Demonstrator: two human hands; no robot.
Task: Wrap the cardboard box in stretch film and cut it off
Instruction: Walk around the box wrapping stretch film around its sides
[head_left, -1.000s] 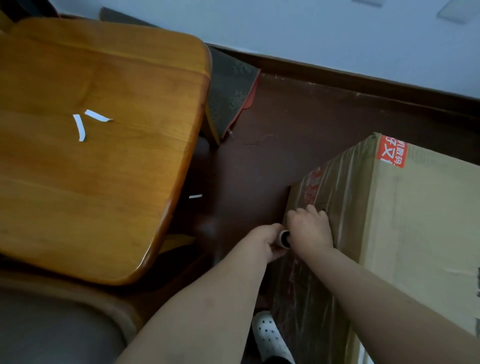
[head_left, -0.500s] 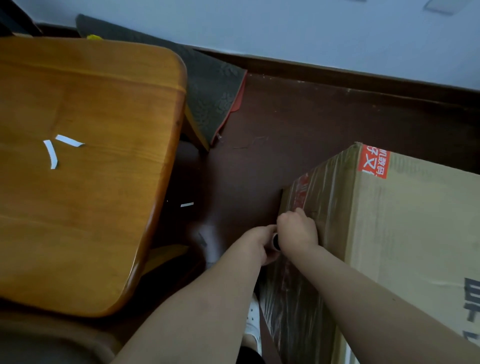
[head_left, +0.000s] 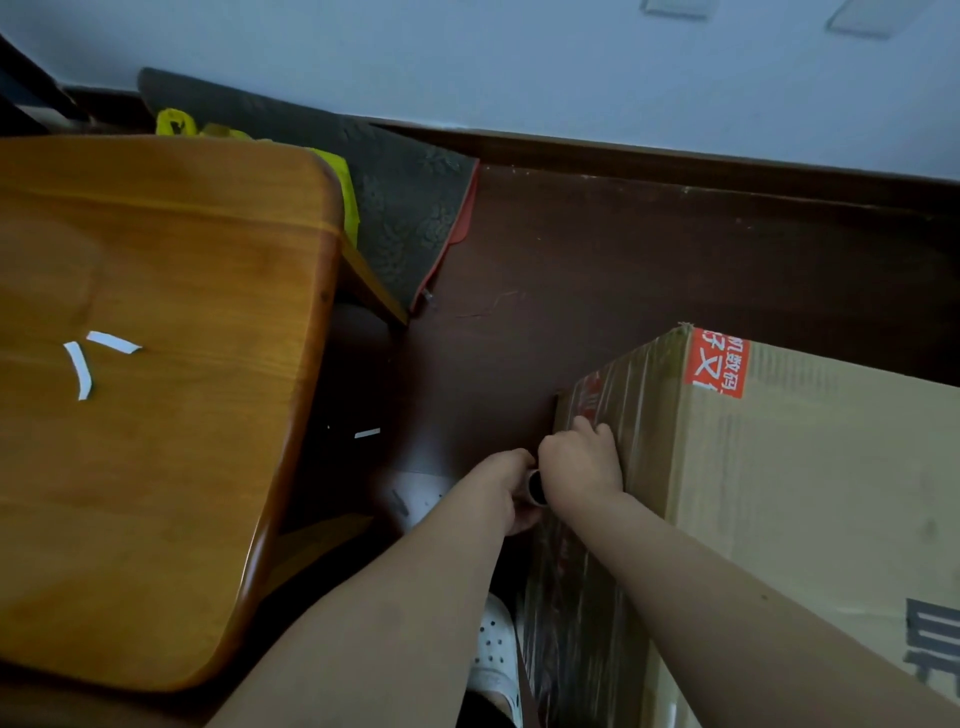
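— From my feed this reads as a room in a home, not a warehouse. What do you see?

— I agree. I see a dark brown floor (head_left: 649, 270) meeting a pale wall (head_left: 519, 62) along a dark skirting board (head_left: 675, 166), and a varnished wooden worktop (head_left: 182, 415) with rounded corners.

— I also see a patterned grey mat (head_left: 405, 208) with a red edge propped against the wall, something yellow (head_left: 176, 123) behind the worktop, and a white perforated clog (head_left: 496, 660) on a foot.

— Domestic, then.
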